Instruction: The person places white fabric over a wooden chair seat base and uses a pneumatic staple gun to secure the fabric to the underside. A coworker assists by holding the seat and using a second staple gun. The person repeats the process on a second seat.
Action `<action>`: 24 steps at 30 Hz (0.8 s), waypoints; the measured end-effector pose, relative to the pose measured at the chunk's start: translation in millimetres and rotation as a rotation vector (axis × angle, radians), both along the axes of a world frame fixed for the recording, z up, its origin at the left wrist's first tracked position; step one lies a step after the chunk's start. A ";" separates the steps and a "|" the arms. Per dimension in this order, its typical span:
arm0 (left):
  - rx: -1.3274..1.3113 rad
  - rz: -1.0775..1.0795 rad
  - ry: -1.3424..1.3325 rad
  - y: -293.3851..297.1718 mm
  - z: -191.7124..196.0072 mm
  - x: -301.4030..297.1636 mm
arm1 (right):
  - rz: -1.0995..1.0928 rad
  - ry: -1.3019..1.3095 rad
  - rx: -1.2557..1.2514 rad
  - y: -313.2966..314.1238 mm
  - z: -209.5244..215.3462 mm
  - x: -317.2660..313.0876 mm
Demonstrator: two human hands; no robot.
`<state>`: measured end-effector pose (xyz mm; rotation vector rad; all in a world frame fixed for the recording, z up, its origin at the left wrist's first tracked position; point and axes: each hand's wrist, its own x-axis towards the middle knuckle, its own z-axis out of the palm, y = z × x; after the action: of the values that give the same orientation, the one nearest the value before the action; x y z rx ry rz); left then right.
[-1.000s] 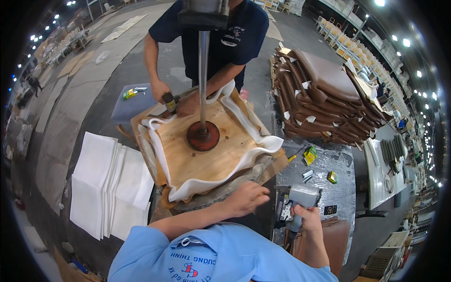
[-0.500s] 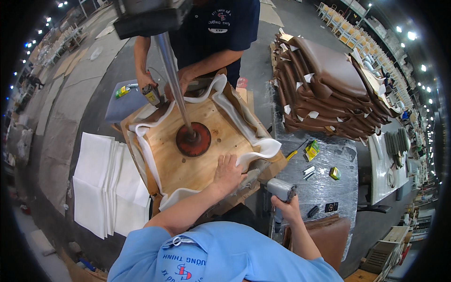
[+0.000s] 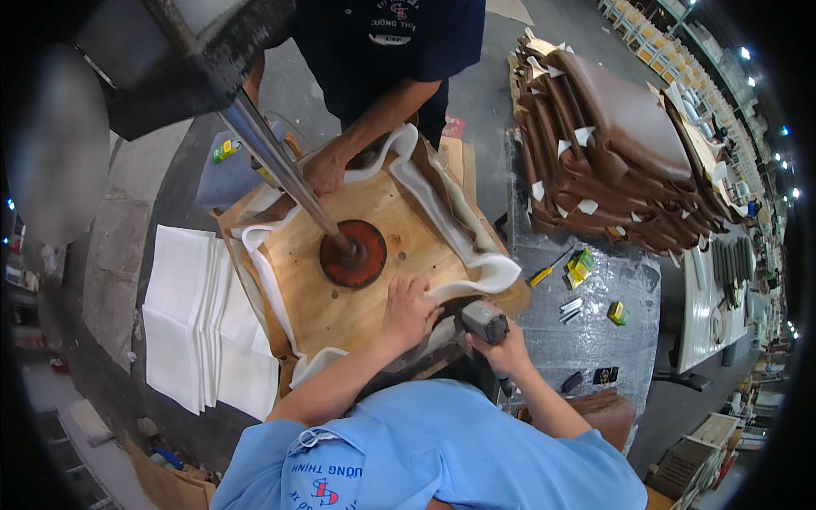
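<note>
A wooden seat panel (image 3: 365, 191) lies underside up, ringed by white padding (image 3: 278, 280) and a loose brown cover. My left hand (image 3: 410, 313) is at its near edge, fingers curled over the wood and closed on the edge of the brown cover (image 3: 442, 331). In my right hand (image 3: 501, 347) is a staple gun (image 3: 484, 321), its nose by that same edge, just right of my left hand. A red round press foot (image 3: 354, 253) on a metal rod (image 3: 280, 166) bears down on the panel. Across from me, a co-worker's hand (image 3: 327, 170) works at the far edge.
White foam sheets (image 3: 183, 319) lie at left. On the wrapped table (image 3: 616, 340) at right are a yellow-handled screwdriver (image 3: 544, 270), small boxes (image 3: 580, 267) and staple strips (image 3: 570, 309). Behind them rises a stack of brown covers (image 3: 612, 161). The press head (image 3: 187, 59) overhangs the upper left.
My right hand has brought the staple gun left, from beside the table to the panel's near edge. My left hand stays at that edge. The view has shifted, so the press head looms larger.
</note>
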<state>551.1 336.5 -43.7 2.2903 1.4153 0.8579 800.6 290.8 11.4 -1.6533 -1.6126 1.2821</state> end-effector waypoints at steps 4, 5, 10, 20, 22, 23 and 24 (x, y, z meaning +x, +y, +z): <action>-0.047 0.023 -0.043 1.8 -14.1 -3.8 | 0.021 -0.034 0.023 5.3 3.4 -9.9; -0.044 0.022 -0.027 1.1 -17.6 -3.9 | 0.023 -0.019 0.026 5.6 2.8 -11.2; 0.077 -0.014 -0.012 3.3 -29.4 -0.9 | 0.014 0.029 0.039 7.1 -2.3 -8.4; 0.117 -0.072 0.070 1.6 -35.9 3.7 | -0.062 0.040 0.061 -9.4 -9.2 -1.9; 0.114 -0.065 0.079 0.0 -37.5 3.0 | -0.089 0.078 0.064 -12.4 -11.3 -3.3; 0.104 -0.062 0.081 0.0 -38.1 2.8 | -0.093 0.083 0.048 -12.7 -12.0 -3.7; 0.021 -0.022 0.113 -0.2 -38.3 2.1 | -0.098 0.077 0.021 -12.8 -12.3 -4.5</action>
<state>553.2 336.3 -82.0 2.3996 1.4306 0.7511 796.1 278.0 -0.9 -1.6293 -1.4769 1.2593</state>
